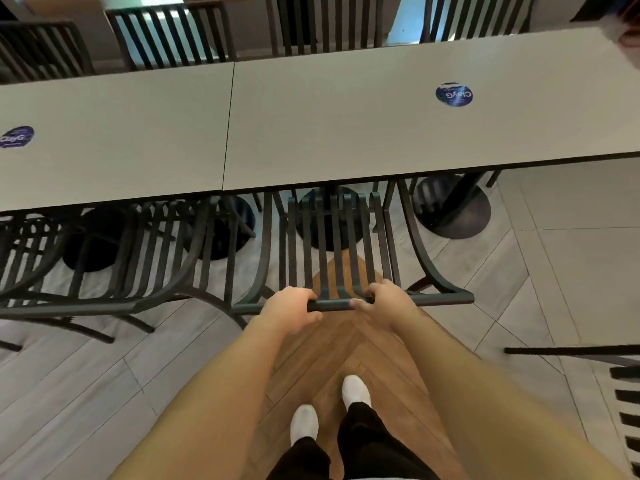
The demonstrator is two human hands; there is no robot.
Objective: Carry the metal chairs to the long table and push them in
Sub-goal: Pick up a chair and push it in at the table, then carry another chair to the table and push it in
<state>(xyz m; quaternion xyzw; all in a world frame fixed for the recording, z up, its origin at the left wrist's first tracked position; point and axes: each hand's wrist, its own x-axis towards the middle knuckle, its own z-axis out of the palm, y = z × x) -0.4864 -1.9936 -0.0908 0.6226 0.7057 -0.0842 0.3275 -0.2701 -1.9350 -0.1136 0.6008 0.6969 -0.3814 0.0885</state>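
Observation:
A black slatted metal chair (pixel 332 237) stands right in front of me, its seat tucked partly under the near edge of the long grey table (pixel 311 133). My left hand (pixel 291 308) grips the chair's top rail from behind. My right hand (pixel 388 301) grips the same rail just to the right, fingers curled over it. Both arms reach straight forward from the bottom of the view.
Two more black metal chairs (pixel 131 258) sit pushed in at the left. Further chairs (pixel 173 32) line the table's far side. Round black table bases (pixel 453 209) stand under the top. Another chair's edge (pixel 623 393) shows at the right. My white shoes (pixel 355 391) stand on wood flooring.

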